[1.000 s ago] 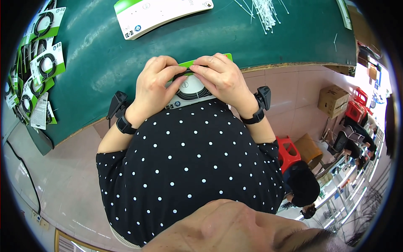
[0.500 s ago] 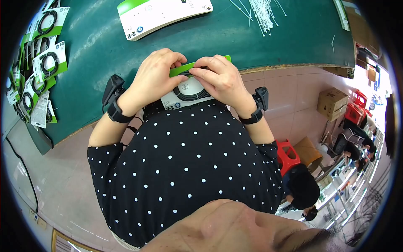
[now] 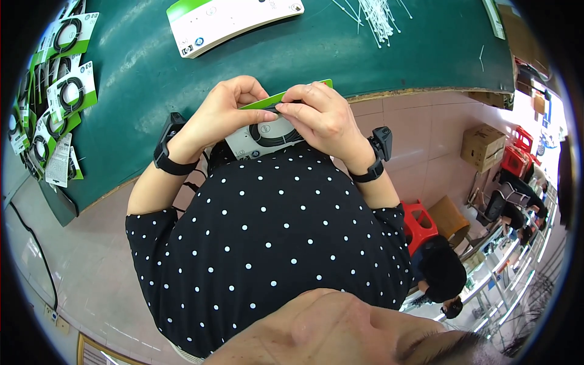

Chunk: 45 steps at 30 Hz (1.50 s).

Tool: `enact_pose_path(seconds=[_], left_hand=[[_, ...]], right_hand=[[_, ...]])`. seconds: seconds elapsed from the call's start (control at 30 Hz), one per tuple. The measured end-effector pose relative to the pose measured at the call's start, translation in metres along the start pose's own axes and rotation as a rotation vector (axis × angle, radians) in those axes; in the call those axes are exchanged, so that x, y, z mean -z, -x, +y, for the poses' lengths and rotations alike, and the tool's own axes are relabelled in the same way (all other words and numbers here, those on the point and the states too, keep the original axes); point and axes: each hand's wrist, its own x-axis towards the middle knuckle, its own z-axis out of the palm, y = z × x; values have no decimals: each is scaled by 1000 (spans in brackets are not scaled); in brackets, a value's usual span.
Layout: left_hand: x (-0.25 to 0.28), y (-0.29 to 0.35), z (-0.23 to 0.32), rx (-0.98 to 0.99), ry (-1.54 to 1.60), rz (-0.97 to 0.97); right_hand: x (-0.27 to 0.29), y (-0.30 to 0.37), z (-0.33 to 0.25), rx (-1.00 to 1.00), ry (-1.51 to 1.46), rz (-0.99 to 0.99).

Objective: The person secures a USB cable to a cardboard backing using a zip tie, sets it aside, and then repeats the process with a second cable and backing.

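Note:
Both hands are at a white and green backing card [image 3: 246, 145] by the table's near edge, close against my body. A black coiled cable [image 3: 263, 141] lies on the card's white face. My left hand [image 3: 224, 114] grips the card's left side, thumb on the front and fingers curled behind the green upper edge. With thumb and fingertips pinched together, my right hand [image 3: 319, 115] works at the top of the coil, covering the card's right part. Whether a thin tie is between those fingertips is too small to tell.
A stack of white and green cards [image 3: 237, 24] lies beyond my hands on the green table [image 3: 140, 91]. White cable ties [image 3: 378, 21] are heaped to its right. Carded cables [image 3: 72, 94] pile up at far left. A red stool [image 3: 418, 224] and another person [image 3: 439, 267] are at right.
The left side of the card has tipped slightly, and my left hand has shifted a little left with its fingers more curled. My right fingertips stay at the top of the coil.

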Motion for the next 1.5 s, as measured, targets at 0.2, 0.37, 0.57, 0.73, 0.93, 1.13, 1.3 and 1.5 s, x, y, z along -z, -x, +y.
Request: enact_pose_path(seconds=[0.2,0.37,0.57,0.73,0.93,1.13,1.3,1.5], left_hand=[[-6,6,2,-78,-46,59],[-6,8,2,-58,-5,26],[-2,7,8,93,89,-13],[2,7,4,85,205,-50],[-1,11,9,97,172,-10],[-3,14,16,79,121,28],[0,20,19,62,49,107],[6,24,23,-1,46,165]], right_hand=[[1,2,-4,15,15,-18],[1,3,-9,27,40,-18],[4,5,-12,14,55,-34],[4,4,-14,28,57,-18],[7,3,-18,37,53,-11],[8,0,-18,49,70,28],[8,-8,-20,105,92,74],[10,-21,-20,133,96,45]])
